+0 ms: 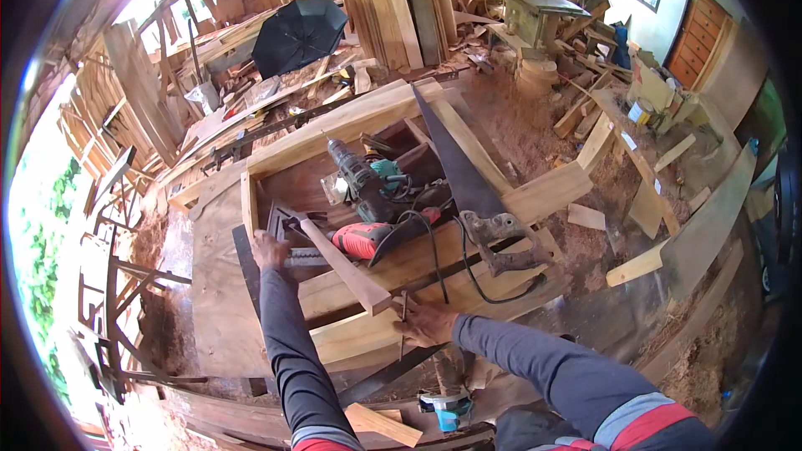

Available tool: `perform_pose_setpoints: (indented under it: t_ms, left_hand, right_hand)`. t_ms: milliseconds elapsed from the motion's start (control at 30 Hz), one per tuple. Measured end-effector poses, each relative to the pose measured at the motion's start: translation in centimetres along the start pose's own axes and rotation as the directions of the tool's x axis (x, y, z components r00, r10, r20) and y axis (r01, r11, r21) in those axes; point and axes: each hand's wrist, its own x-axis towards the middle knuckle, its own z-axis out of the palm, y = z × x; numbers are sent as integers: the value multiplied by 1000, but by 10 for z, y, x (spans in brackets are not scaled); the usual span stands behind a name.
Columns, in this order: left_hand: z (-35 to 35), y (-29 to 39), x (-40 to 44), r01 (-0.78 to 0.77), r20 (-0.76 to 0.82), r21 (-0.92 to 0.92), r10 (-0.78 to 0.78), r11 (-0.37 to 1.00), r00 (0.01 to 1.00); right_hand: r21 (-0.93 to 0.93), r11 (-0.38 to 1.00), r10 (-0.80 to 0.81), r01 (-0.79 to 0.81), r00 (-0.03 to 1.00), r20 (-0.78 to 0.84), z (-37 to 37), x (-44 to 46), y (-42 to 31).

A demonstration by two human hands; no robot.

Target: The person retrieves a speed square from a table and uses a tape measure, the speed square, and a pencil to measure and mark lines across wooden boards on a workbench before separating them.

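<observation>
My left hand (271,250) is at the left side of the wooden frame (249,205), its fingers closed around a part of a tool that I cannot make out. Beside it, a tapered wood piece (344,267) slants across the frame. My right hand (424,322) is at the near edge, fingers bent around a thin, pencil-like stick (404,307). Inside the frame lie a drill (357,175) and a red and black power tool (357,239) with a black cord. A handsaw (455,150) rests across the frame's right part, handle toward me.
A black umbrella (299,35) stands open at the back. Stacked boards (393,8) rise behind the frame. Offcuts and sawdust cover the floor at the right, near a tin can (641,111). A teal tool (449,414) lies close to my body.
</observation>
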Motion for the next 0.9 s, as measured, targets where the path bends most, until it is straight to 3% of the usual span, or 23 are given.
perform_pose_setpoints:
  t_ms: [33,100,167,233,267,367,400,500,567,633,700,800,867,900]
  left_hand:
    - [-17,6,4,15,39,24,-16,1000,999]
    - [13,-35,66,-110,143,123,92,986,985]
    - [-15,-18,52,-40,110,111,28,993,994]
    - [-26,-6,43,-66,-96,55,72,996,993]
    - [-31,-1,38,-67,-100,61,72,996,992]
    - [-53,9,25,-44,-166,-220,7,975,986]
    - [-41,-5,27,-133,-254,-245,68,960,965]
    - [-32,-25,22,-158,-180,-175,126,972,976]
    - [-16,-26,24,-114,-185,-170,82,979,979]
    - [-24,-3,0,-200,-377,-166,126,966,917]
    - [-34,16,-16,-169,-415,-188,77,967,907]
    - [-24,17,-8,-143,-458,-181,45,973,888]
    - [-32,22,-9,-132,-404,-335,-16,933,915]
    - [-18,14,-1,-191,-469,-376,-8,907,883]
  right_hand:
    - [-30,999,-16,14,998,-53,1,0,-2]
    - [-34,999,-19,18,999,-33,-9,0,-2]
    - [-35,999,-31,30,999,-15,-12,2,-5]
    - [-40,999,-3,3,1000,-2,-14,2,-4]
    - [-47,999,13,-13,1000,2,-15,1,-5]
    - [-22,999,49,-47,996,72,-20,2,-7]
    - [-16,999,40,-39,997,67,-20,3,-8]
    - [-41,999,37,-32,993,116,-27,6,-7]
    - [-31,998,64,-60,990,123,-33,3,-10]
    - [-30,998,54,-50,988,143,-28,4,-7]
    - [-29,999,33,-29,986,162,-27,4,-6]
    - [-4,1000,27,-27,998,64,-26,4,-7]
    - [24,999,47,-48,999,27,-25,5,-8]
    - [25,999,40,-41,999,31,-25,5,-9]
